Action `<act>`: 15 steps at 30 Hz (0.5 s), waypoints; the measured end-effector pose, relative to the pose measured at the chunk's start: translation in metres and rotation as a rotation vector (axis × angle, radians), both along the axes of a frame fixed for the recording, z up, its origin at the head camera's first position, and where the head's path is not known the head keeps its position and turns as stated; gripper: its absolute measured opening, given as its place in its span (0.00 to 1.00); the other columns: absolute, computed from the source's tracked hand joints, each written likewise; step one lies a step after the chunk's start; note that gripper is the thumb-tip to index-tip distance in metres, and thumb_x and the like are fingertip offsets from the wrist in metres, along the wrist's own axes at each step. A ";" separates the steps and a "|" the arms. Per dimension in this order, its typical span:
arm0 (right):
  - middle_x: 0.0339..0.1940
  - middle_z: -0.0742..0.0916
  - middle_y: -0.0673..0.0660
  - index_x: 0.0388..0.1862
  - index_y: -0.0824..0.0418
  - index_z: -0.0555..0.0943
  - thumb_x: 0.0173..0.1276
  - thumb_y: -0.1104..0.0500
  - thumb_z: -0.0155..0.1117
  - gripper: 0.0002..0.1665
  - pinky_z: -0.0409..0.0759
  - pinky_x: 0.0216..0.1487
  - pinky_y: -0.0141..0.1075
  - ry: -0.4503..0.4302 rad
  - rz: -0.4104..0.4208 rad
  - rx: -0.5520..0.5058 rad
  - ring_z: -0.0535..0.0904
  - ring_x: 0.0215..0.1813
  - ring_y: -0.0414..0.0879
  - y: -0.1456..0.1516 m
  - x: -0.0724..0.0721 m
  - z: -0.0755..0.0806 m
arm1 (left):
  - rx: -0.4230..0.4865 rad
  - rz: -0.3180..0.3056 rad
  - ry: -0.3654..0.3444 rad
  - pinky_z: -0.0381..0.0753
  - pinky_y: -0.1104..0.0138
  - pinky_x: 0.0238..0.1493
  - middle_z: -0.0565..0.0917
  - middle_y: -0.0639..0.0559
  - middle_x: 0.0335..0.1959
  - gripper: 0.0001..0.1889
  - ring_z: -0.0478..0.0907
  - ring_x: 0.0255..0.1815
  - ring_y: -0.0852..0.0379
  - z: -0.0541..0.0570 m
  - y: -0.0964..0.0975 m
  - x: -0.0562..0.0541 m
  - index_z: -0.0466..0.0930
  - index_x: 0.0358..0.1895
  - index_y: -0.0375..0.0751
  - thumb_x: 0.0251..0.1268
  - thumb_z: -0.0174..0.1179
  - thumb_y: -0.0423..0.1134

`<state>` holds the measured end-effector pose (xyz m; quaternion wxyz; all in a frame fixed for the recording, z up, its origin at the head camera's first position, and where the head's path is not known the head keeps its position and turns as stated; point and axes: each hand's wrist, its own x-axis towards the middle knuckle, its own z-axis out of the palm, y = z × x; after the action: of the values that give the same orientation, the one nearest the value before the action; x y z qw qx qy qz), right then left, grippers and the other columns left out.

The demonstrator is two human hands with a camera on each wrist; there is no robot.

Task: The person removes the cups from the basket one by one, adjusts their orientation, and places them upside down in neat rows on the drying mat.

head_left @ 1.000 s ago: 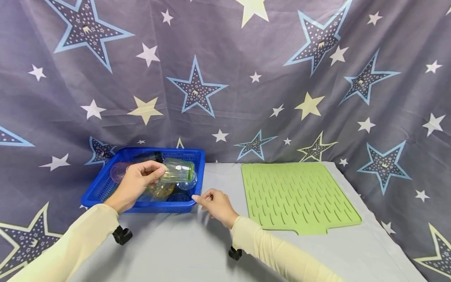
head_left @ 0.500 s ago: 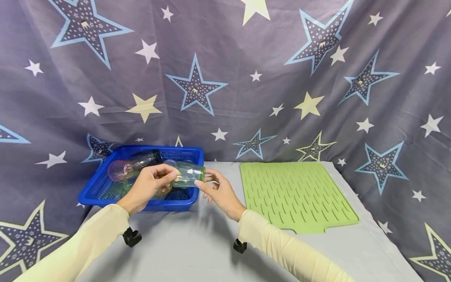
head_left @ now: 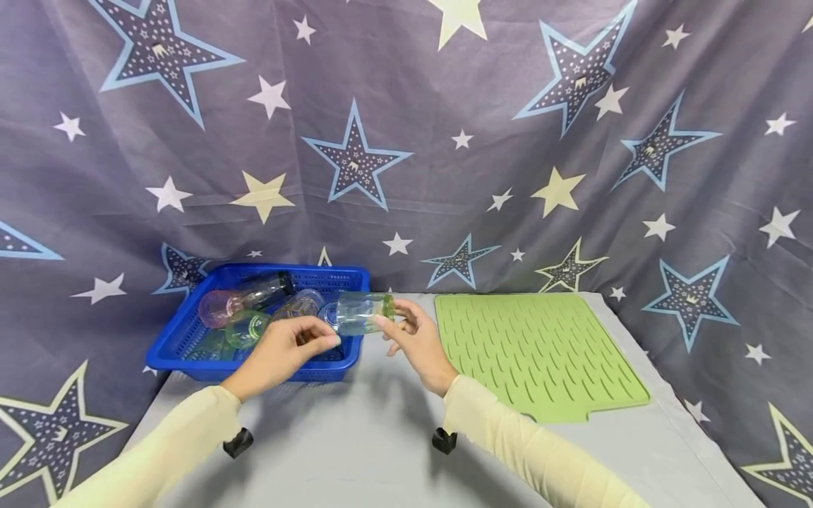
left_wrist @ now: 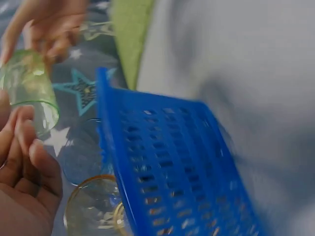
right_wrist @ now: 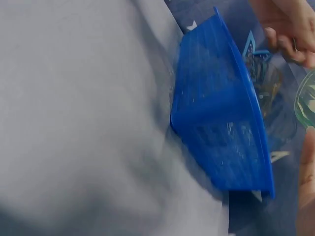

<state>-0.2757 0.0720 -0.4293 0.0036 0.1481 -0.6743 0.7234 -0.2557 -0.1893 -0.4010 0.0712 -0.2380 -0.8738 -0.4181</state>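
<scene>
A clear drinking glass with a green base (head_left: 360, 313) lies sideways in the air over the right end of the blue basket (head_left: 254, 370). My right hand (head_left: 420, 346) pinches it at the green base, thumb on the near side and fingers behind. Just off the opposite end is my left hand (head_left: 288, 351), its fingers loosely bent with nothing held. In the left wrist view the glass (left_wrist: 30, 86) has its rim close to the left fingertips (left_wrist: 38, 150). The right wrist view catches only part of the glass (right_wrist: 307, 101), beside the right thumb (right_wrist: 307, 169).
Several glasses lie in the basket, among them a pink one (head_left: 219, 308), a green one (head_left: 246, 329) and a dark-based one (head_left: 265, 288). A green ridged mat (head_left: 540, 353) lies on the grey tabletop (head_left: 381, 451) to the right. A star-patterned curtain (head_left: 432, 204) hangs behind.
The left hand lifted the glass from over the basket toward the right. The right hand came up and took its green base; the left has let go. The glass has moved right.
</scene>
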 end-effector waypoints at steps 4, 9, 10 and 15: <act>0.51 0.83 0.59 0.69 0.56 0.75 0.73 0.50 0.70 0.30 0.85 0.34 0.39 0.004 -0.060 0.015 0.81 0.43 0.52 0.015 -0.007 -0.001 | -0.303 -0.036 0.281 0.79 0.65 0.34 0.83 0.64 0.33 0.10 0.78 0.33 0.63 -0.011 0.010 0.002 0.90 0.42 0.50 0.63 0.73 0.49; 0.46 0.83 0.59 0.71 0.56 0.74 0.72 0.49 0.71 0.33 0.84 0.36 0.41 -0.008 -0.126 0.079 0.78 0.35 0.47 0.034 -0.013 -0.002 | -0.516 -0.073 0.496 0.78 0.61 0.38 0.84 0.57 0.33 0.11 0.75 0.35 0.57 -0.021 0.020 0.002 0.92 0.39 0.45 0.58 0.77 0.46; 0.46 0.83 0.60 0.72 0.57 0.74 0.72 0.50 0.71 0.33 0.83 0.36 0.42 -0.018 -0.135 0.095 0.77 0.34 0.48 0.038 -0.015 -0.003 | -0.532 -0.072 0.520 0.77 0.61 0.37 0.84 0.57 0.32 0.10 0.75 0.34 0.56 -0.022 0.021 0.002 0.92 0.38 0.45 0.57 0.77 0.45; 0.53 0.79 0.63 0.74 0.62 0.71 0.73 0.53 0.70 0.35 0.81 0.36 0.38 -0.056 -0.161 0.191 0.74 0.35 0.48 0.061 -0.023 -0.001 | -0.543 -0.050 0.587 0.77 0.61 0.33 0.79 0.58 0.26 0.06 0.75 0.29 0.57 -0.026 0.026 0.002 0.91 0.32 0.46 0.56 0.79 0.41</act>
<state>-0.2987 0.1331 -0.4303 0.0288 0.0729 -0.7498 0.6570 -0.2534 -0.1637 -0.4267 0.2423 -0.3785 -0.8890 -0.0880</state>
